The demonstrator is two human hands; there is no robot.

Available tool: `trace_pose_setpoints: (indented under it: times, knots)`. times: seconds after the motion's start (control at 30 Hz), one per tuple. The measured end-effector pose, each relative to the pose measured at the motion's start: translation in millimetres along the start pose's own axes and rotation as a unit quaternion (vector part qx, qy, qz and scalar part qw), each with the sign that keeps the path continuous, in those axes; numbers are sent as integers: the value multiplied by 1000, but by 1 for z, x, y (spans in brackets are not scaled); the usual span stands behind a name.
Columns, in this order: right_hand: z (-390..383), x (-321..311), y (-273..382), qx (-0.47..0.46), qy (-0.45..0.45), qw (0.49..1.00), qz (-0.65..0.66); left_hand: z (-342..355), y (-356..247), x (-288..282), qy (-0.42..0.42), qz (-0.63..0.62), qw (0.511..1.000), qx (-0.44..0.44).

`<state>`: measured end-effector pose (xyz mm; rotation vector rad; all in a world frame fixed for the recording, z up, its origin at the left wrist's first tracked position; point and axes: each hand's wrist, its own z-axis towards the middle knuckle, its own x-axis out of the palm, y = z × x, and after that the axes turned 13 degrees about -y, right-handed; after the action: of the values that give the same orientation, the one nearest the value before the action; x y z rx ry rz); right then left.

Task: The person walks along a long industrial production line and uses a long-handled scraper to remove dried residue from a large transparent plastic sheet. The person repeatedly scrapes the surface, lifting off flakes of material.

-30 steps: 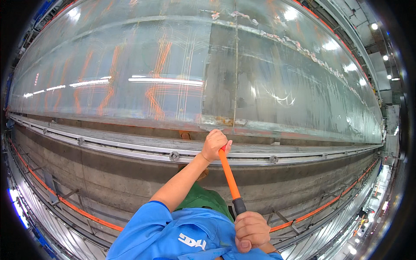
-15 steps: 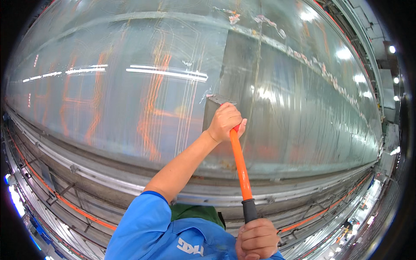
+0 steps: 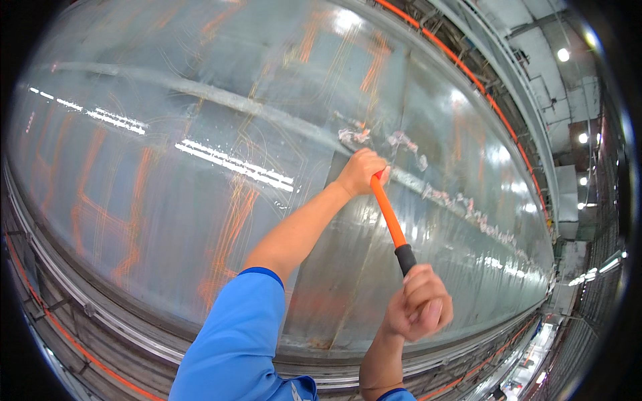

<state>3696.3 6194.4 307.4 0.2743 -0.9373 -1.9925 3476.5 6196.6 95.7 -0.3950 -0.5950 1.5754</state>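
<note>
My two hands grip a long-handled scraper (image 3: 390, 214) with an orange shaft and a black end grip. My left hand (image 3: 362, 172) is closed round the shaft near the head, on a large grey, shiny panel (image 3: 180, 220). Lower down and to the right, my right hand (image 3: 421, 304) is wrapped round the black grip. My left hand mostly hides the scraper's blade. Crumpled pale scrapings (image 3: 354, 136) lie just beyond my left hand, beside a light band (image 3: 247, 105) across the panel. A darker strip (image 3: 328, 274) runs from the hand toward me.
More scrapings (image 3: 478, 217) trail to the right along the light band. Orange markings (image 3: 231, 234) and bright lamp reflections (image 3: 234, 165) cover the panel's left part. A metal rail (image 3: 100, 294) borders the near edge; an orange rail (image 3: 461, 63) follows the far edge.
Both hands have pushed the scraper away from me across the panel, up to the light band. The darker strip behind it has grown longer. My view has tilted and shifted.
</note>
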Motion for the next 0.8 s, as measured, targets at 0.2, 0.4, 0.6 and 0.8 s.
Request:
trace_pose_setpoints:
  times: [0.2,0.4,0.6,0.8]
  knots:
    - [-36,-32,82,43,-6,999,20,-61,-85,-35,43,7,998,-36]
    - [-130,-90,214,88,-2,996,-4,-144,-232,-105,94,23,991,-91]
    - [-215,-162,336,126,11,992,-5,-232,-377,-164,104,9,986,-131]
    - [-270,-196,402,154,40,987,7,-275,-454,-211,99,34,988,-118]
